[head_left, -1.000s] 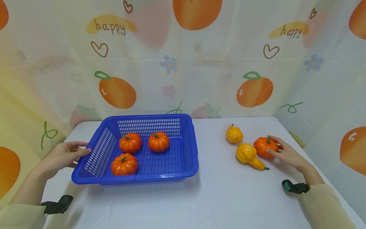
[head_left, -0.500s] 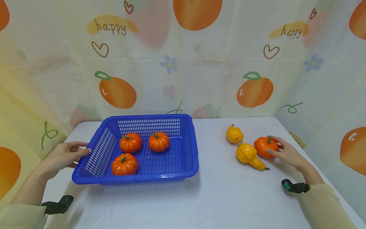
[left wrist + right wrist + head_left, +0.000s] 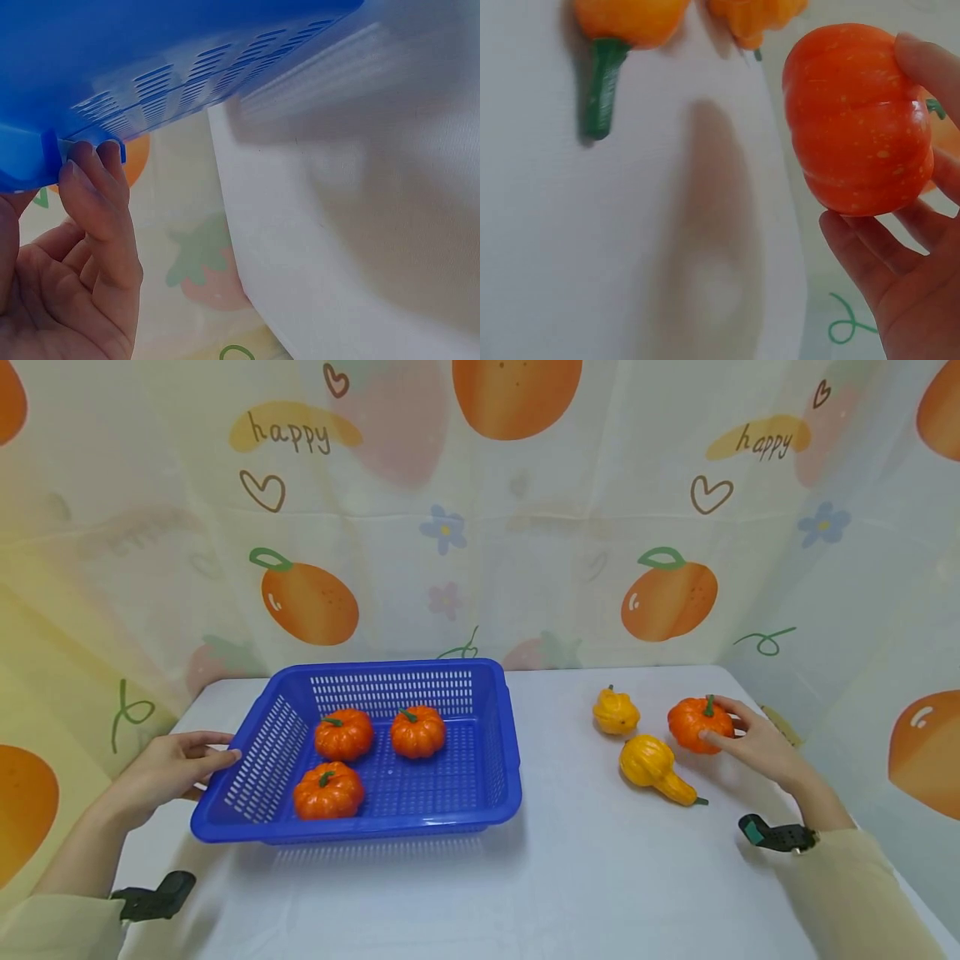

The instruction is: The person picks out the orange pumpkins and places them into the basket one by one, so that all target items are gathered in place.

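Note:
At the left, my left hand (image 3: 168, 772) grips the rim of a blue plastic basket (image 3: 480, 814), thumb on top and fingers curled under the edge, as the left wrist view shows. Inside the basket sit three orange pumpkins, a back left one (image 3: 343, 735), a back right one (image 3: 417, 732) and a front one (image 3: 328, 792). Over on the right, my right hand (image 3: 761, 747) holds another orange pumpkin (image 3: 699, 725) between thumb and fingers. That pumpkin (image 3: 859, 120) is raised off the table in the right wrist view, its green stem mostly behind the hand.
A yellow long-necked gourd (image 3: 652, 768) lies just in front of the held pumpkin. Behind it stands a small yellow gourd (image 3: 615, 712). The white table (image 3: 570, 877) ends at a fruit-print curtain (image 3: 525, 568) at the back and sides.
My right hand has lifted the pumpkin up off the table, slightly away from the long-necked gourd. The left hand and the basket have stayed in place.

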`<state>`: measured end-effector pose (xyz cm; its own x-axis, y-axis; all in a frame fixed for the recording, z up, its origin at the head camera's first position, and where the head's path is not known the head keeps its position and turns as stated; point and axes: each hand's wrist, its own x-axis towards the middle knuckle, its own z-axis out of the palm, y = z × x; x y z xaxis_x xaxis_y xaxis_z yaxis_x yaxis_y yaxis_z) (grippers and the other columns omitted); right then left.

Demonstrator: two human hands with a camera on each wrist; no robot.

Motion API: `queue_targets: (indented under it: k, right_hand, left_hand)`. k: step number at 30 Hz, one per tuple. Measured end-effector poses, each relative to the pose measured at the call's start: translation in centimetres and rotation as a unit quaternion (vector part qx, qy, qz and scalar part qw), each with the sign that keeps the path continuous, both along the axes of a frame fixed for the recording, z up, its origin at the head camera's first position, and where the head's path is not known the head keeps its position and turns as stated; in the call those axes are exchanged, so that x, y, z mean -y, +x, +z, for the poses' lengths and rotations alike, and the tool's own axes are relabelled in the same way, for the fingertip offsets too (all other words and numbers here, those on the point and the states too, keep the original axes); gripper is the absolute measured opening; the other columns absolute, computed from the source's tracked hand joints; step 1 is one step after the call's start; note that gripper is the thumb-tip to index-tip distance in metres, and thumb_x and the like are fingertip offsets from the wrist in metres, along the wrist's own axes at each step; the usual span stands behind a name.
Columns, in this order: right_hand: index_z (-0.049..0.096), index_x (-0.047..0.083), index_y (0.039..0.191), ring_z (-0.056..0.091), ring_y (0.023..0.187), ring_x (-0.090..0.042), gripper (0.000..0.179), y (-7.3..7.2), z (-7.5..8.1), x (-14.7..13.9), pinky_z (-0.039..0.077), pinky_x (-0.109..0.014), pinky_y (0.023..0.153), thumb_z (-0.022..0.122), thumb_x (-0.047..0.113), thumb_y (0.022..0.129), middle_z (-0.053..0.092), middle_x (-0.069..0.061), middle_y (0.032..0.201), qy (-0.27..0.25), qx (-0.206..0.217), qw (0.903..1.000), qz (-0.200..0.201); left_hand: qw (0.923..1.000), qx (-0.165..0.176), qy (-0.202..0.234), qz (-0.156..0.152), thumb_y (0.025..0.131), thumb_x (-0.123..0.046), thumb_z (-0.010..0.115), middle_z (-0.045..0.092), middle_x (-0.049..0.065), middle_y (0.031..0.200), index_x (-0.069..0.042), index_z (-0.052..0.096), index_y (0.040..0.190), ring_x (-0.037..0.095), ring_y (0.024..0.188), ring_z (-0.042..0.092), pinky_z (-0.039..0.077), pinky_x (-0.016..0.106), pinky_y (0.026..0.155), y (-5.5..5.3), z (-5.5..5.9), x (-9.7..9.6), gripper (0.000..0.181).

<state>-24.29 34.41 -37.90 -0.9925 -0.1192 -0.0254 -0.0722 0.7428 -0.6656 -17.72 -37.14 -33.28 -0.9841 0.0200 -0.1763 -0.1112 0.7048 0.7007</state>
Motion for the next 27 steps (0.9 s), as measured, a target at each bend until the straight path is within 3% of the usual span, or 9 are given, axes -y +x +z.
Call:
queue_targets:
  k: [16, 27]
  right_hand:
    - [0.018, 0.006, 0.146, 0.031, 0.122, -0.048, 0.082, -0.9, 2.7, 1.7, 0.038, -0.064, 0.089, 0.055, 0.050, 0.087, 0.028, -0.027, 0.142, 0.029, -0.012, 0.9995, 0.010]
    - [0.019, 0.004, 0.145, 0.032, 0.123, -0.046, 0.080, -2.1, 4.2, 4.2, 0.040, -0.059, 0.092, 0.057, 0.044, 0.088, 0.024, -0.024, 0.145, -0.001, -0.028, 0.9984, 0.049]
  left_hand:
    - [1.0000, 0.003, -0.001, 0.001, 0.092, -0.038, 0.053, 0.066, 0.015, 0.096, 0.013, 0.034, 0.132, 0.020, 0.078, 0.065, 0.056, 0.031, 0.065, 0.0, -0.1, 0.1, 0.068]
    - [1.0000, -0.001, 0.003, 0.001, 0.092, -0.037, 0.054, 0.066, 0.015, 0.096, 0.013, 0.035, 0.132, 0.020, 0.078, 0.065, 0.056, 0.032, 0.065, 0.0, -0.2, 0.2, 0.067]
